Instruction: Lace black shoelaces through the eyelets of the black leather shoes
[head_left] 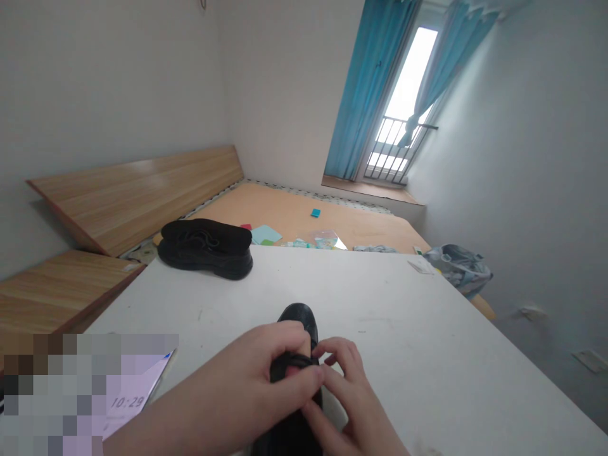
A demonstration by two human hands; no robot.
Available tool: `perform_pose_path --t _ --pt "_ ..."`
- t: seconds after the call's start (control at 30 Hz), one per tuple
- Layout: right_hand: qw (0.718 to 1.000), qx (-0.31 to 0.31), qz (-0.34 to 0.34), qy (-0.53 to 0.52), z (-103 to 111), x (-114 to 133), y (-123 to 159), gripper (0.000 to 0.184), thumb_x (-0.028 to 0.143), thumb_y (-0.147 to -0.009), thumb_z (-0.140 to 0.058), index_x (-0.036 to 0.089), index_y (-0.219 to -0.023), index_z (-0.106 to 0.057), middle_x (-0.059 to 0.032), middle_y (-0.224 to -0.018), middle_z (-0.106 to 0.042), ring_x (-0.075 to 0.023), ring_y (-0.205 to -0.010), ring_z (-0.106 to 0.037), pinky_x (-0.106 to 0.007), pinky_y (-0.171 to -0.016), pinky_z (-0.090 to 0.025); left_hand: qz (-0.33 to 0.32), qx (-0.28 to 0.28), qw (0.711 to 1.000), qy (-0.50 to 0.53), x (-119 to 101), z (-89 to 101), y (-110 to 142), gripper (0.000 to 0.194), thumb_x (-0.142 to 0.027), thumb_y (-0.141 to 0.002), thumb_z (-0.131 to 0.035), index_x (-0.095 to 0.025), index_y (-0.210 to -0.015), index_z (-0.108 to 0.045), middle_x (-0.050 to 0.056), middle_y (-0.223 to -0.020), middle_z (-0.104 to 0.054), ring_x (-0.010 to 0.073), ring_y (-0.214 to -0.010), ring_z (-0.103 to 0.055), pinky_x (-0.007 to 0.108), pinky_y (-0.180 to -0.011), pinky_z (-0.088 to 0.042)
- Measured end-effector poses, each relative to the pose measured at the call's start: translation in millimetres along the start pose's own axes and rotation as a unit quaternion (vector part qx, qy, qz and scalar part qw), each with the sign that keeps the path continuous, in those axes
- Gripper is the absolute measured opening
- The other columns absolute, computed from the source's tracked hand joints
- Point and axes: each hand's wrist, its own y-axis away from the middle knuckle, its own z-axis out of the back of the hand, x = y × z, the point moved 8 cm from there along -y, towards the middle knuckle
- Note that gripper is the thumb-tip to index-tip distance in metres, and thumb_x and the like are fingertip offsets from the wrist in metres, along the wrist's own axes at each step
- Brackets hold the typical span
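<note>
A person's left hand (266,364) is clasped over the laced middle of a black shoe (298,312), while the right hand (349,383), fingers bent, meets the left thumb at the shoe's right side; whether it grips the dark lace (289,362) cannot be told. The shoe sits under and between the hands at the near side of a white table (403,329), toe pointing away from the wearer, long axis running toward the far edge. A second black shoe (206,250) lies crosswise at the far left corner, well apart. Beyond are an orange-covered bed (285,196) and blue curtains (368,88).
</note>
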Motion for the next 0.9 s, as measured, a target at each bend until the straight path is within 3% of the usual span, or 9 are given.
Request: perform_pose_path --t 0.07,0.17,0.23,0.3,0.4,0.47,0.6,0.73,0.9 --pt "0.997 -0.028 0.007 -0.067 7.4 1.6 4.1 0.012 0.015 -0.089 -0.052 0.023 -0.089 -0.060 -0.0084 -0.104 -0.058 -0.0233 -0.098 -0.056 -0.037 -0.083 -0.049 0.027 -0.016 0.999 0.023 1.6 9.3 4.6 0.038 -0.051 -0.092 -0.039 -0.021 -0.069 -0.046 -0.005 -0.068 -0.046 0.0139 -0.065 -0.047 0.025 -0.059 -0.037" --pt "0.975 -0.081 -0.044 -0.201 21.9 -11.6 13.9 0.029 0.032 -0.101 -0.037 0.024 -0.087 -0.061 -0.0052 -0.084 -0.063 -0.0190 -0.074 -0.059 -0.033 -0.072 -0.050 0.055 -0.001 0.998 -0.023 8.1 9.6 6.6 0.056 -0.061 -0.095 -0.024 -0.021 -0.070 -0.055 -0.003 -0.065 -0.053 0.0151 -0.060 -0.050 0.026 -0.055 -0.035" --pt "0.954 -0.142 -0.071 -0.255 34.0 -22.9 20.7 0.041 0.042 -0.103 -0.032 0.023 -0.076 -0.057 -0.0010 -0.065 -0.058 -0.0176 -0.063 -0.055 -0.036 -0.077 -0.050 0.073 -0.006 0.991 -0.113 15.5 7.7 3.5 0.053 -0.062 -0.093 -0.032 -0.022 -0.072 -0.061 -0.001 -0.067 -0.061 0.0176 -0.062 -0.055 0.028 -0.055 -0.032" --pt "0.949 -0.172 -0.112 -0.240 38.8 -33.3 25.0 0.044 0.047 -0.101 -0.036 0.023 -0.068 -0.053 0.0016 -0.058 -0.051 -0.0169 -0.061 -0.053 -0.036 -0.078 -0.049 0.084 -0.026 0.976 -0.198 22.2 6.1 -1.7 0.035 -0.055 -0.088 -0.050 -0.024 -0.083 -0.065 0.000 -0.071 -0.066 0.0211 -0.067 -0.060 0.029 -0.057 -0.033" --pt "0.963 -0.129 -0.199 -0.129 27.6 -43.5 26.0 0.034 0.048 -0.097 -0.046 0.022 -0.078 -0.058 0.0003 -0.069 -0.054 -0.0165 -0.065 -0.054 -0.029 -0.064 -0.047 0.084 -0.027 0.965 -0.245 28.9 -1.9 -9.3 0.031 -0.042 -0.080 -0.063 -0.025 -0.106 -0.062 0.003 -0.087 -0.072 0.0270 -0.081 -0.067 0.032 -0.065 -0.040" --pt "0.974 -0.071 -0.203 -0.073 11.9 -41.2 23.2 0.026 0.046 -0.093 -0.052 0.023 -0.097 -0.061 -0.0013 -0.081 -0.058 -0.0163 -0.068 -0.056 -0.027 -0.060 -0.046 0.069 -0.009 0.966 -0.248 30.0 -9.3 -12.3 0.032 -0.038 -0.079 -0.063 -0.025 -0.108 -0.060 0.004 -0.096 -0.073 0.0288 -0.090 -0.068 0.034 -0.070 -0.044" --pt "0.983 -0.007 -0.180 -0.044 -15.1 -38.3 19.6 0.036 0.039 -0.090 -0.055 0.024 -0.122 -0.050 -0.0030 -0.092 -0.058 -0.0151 -0.066 -0.056 -0.026 -0.058 -0.048 0.057 0.008 0.961 -0.270 30.0 -15.6 -13.3 0.027 -0.031 -0.080 -0.057 -0.022 -0.105 -0.059 0.007 -0.105 -0.070 0.0290 -0.099 -0.066 0.038 -0.080 -0.047" --pt "0.984 -0.031 -0.175 -0.013 -11.8 -42.4 16.0 0.041 0.028 -0.088 -0.050 0.024 -0.128 -0.049 -0.0029 -0.089 -0.059 -0.0161 -0.065 -0.058 -0.028 -0.057 -0.049 0.067 0.002 0.950 -0.304 30.1 -11.7 -12.8 0.023 -0.025 -0.084 -0.047 -0.022 -0.103 -0.059 0.008 -0.105 -0.070 0.0274 -0.097 -0.066 0.038 -0.081 -0.049" --pt "0.988 -0.005 -0.152 0.024 -0.5 -34.8 9.4 0.035 0.018 -0.081 -0.050 0.021 -0.114 -0.058 -0.0031 -0.085 -0.064 -0.0177 -0.067 -0.062 -0.030 -0.062 -0.048 0.059 0.014 0.944 -0.324 29.8 -6.4 -10.4 0.024 -0.017 -0.077 -0.046 -0.023 -0.096 -0.059 0.006 -0.098 -0.071 0.0262 -0.092 -0.067 0.036 -0.075 -0.048"
